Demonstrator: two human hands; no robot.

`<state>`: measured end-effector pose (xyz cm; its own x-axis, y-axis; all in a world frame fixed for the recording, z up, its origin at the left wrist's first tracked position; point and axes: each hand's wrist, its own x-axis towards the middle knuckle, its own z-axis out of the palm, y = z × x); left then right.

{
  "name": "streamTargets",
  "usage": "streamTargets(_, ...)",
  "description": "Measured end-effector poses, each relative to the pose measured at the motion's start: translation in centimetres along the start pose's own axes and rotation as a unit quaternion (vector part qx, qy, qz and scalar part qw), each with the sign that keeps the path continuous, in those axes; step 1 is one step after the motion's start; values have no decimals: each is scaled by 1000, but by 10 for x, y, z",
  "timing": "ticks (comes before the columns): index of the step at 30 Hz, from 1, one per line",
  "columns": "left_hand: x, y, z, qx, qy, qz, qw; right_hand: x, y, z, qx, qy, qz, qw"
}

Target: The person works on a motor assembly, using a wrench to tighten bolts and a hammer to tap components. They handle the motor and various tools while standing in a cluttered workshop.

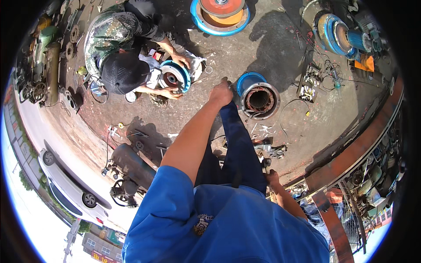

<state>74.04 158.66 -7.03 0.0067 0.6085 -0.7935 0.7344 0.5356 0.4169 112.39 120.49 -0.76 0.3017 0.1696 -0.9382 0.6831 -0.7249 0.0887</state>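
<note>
My left hand [221,92] reaches forward over the concrete floor, its fingers curled in, with nothing visible in them. Just right of it stands a blue cylindrical motor housing [251,80], its round open bore facing up. By my right side, low in the view, my right hand [272,178] is closed beside a dark metal knob-like piece; whether it holds that piece is hard to make out. Ahead on the left, a crouching person [116,48] in camouflage has both hands on a blue-rimmed round motor part [186,78].
A large blue ring with a red disc [221,5] lies at the far side. A blue motor [351,38], a tray of small parts [309,83] and cables are on the right. An air compressor [131,164] is near left; a rusty steel beam [359,144] edges the right.
</note>
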Motion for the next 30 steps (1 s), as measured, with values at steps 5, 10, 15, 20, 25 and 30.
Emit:
streamTargets(5, -137, -150, 79, 21, -113, -46, 992, -18, -38, -15, -82, 42, -49, 995)
streamTargets(10, -232, -348, 157, -72, 54, -70, 993, -45, -76, -14, -59, 36, -36, 997)
streamTargets(15, -344, -445, 123, -304, 183, -201, 913, -78, -88, 20, -94, 82, -81, 989)
streamTargets(20, -448, -573, 199, -502, 269, -223, 791, -141, -136, 70, -235, 96, -122, 959)
streamTargets(25, -578, -649, 286, -389, 318, -370, 781, -194, -183, 158, -401, 81, -197, 891)
streamTargets(30, -661, -671, 370, -464, 327, -485, 665, -173, -260, 213, -583, 50, -294, 755)
